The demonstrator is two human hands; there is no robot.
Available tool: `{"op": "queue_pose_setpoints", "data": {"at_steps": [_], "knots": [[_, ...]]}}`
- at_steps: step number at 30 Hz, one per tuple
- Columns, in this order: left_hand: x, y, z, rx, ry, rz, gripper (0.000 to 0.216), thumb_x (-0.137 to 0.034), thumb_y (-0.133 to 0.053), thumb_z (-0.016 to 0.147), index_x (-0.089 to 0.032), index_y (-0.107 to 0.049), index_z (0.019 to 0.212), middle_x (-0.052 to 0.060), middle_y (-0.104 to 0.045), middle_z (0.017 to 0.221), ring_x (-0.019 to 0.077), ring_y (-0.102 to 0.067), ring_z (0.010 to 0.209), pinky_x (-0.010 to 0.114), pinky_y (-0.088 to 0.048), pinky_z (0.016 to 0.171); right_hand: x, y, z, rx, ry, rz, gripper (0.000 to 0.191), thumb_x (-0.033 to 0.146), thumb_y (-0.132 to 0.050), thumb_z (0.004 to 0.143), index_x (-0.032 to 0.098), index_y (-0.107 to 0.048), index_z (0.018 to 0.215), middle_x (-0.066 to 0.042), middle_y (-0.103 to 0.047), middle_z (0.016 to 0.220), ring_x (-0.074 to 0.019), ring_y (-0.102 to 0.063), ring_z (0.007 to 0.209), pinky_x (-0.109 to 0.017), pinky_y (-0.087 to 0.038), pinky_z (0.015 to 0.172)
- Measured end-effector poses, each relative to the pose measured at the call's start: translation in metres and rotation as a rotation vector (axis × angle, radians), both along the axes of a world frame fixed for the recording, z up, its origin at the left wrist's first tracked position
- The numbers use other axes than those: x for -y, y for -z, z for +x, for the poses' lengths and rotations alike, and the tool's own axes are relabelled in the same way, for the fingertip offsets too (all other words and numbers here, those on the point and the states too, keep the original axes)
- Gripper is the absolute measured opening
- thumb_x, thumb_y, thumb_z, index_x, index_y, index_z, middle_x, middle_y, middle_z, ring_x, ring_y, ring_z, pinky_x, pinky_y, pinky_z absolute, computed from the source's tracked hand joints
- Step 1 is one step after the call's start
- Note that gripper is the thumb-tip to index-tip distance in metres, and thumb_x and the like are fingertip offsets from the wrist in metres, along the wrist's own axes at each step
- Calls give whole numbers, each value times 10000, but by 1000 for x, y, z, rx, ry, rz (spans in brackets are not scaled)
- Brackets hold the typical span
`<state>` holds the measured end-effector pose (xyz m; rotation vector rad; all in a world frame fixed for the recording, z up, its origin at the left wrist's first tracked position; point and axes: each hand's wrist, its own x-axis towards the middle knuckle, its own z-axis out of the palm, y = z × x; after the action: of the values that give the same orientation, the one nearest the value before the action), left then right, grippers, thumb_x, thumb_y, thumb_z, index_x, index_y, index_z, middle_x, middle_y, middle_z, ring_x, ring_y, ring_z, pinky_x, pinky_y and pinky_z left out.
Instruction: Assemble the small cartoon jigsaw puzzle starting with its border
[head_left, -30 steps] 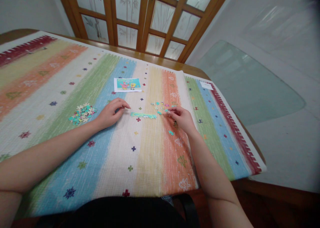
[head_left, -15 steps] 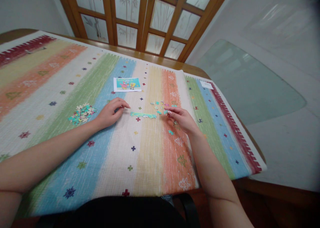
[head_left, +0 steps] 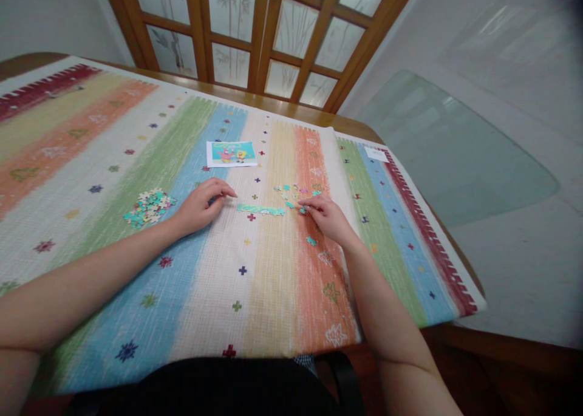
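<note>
A joined strip of teal jigsaw puzzle pieces lies flat on the striped cloth between my hands. My left hand rests on the cloth at the strip's left end, fingers loosely bent and apart from the thumb, holding nothing. To the right of the strip, my right hand has its thumb and fingertips closed around a small teal puzzle piece, partly hidden by the fingers. Several loose pieces are scattered just beyond those fingertips. One separate teal piece lies nearer me, below the right hand.
A heap of mixed puzzle pieces sits left of my left hand. Beyond the strip lies a printed cartoon picture. A white paper slip is near the far right edge of the striped tablecloth.
My right hand has shifted slightly left and its fingers have turned downward over the loose pieces. My left hand and the strip have stayed in place.
</note>
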<state>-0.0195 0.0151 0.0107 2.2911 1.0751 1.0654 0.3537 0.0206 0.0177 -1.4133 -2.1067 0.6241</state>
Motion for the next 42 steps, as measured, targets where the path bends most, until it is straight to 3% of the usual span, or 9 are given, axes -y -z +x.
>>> {"op": "queue_pose_setpoints", "data": {"at_steps": [7, 15, 22, 30, 35, 42], "knots": [[1, 0, 0, -5, -2, -3, 227, -176, -470, 958, -207, -674, 1053, 74, -662, 1082, 231, -631, 1066, 437, -486, 993, -5, 13, 11, 262, 150, 56, 316, 158, -547, 903, 194, -770, 1123, -129, -727, 1038, -272, -654, 993, -426, -498, 935], [1, 0, 0, -12, -5, -25, 222, -190, -473, 955, -208, -669, 1057, 77, -661, 1086, 235, -629, 1072, 445, -485, 998, 0, 8, 7, 356, 265, 115, 326, 209, -553, 900, 205, -766, 1147, -148, -677, 1088, -304, -633, 1025, -452, -490, 939], [0, 0, 0, -12, 1, -21, 227, -185, -467, 953, -207, -667, 1057, 76, -659, 1087, 234, -627, 1068, 435, -483, 985, -5, 7, 1, 330, 217, 165, 321, 248, -528, 951, 162, -770, 1144, -155, -679, 1060, -298, -628, 1023, -429, -474, 924], [1, 0, 0, -10, 2, -6, 235, -181, -456, 957, -204, -669, 1052, 79, -661, 1074, 233, -627, 1056, 433, -486, 974, -34, 1, -38, 462, 78, 155, 311, 257, -521, 983, 186, -771, 1154, -155, -690, 1088, -309, -596, 1076, -433, -429, 936], [1, -1, 1, 5, 7, -12, 237, -180, -462, 943, -204, -676, 1042, 83, -666, 1076, 241, -634, 1060, 440, -487, 985, -47, -3, -55, 516, 120, 120, 272, 259, -557, 978, 172, -778, 1111, -168, -673, 1106, -317, -588, 1116, -424, -433, 935], [2, -1, 1, 3, 15, -21, 237, -184, -462, 937, -206, -674, 1040, 81, -669, 1082, 242, -635, 1064, 435, -485, 990, -65, -6, -54, 406, 185, 16, 132, 243, -719, 875, 166, -768, 971, -127, -688, 1033, -268, -618, 1045, -375, -463, 915]]}}
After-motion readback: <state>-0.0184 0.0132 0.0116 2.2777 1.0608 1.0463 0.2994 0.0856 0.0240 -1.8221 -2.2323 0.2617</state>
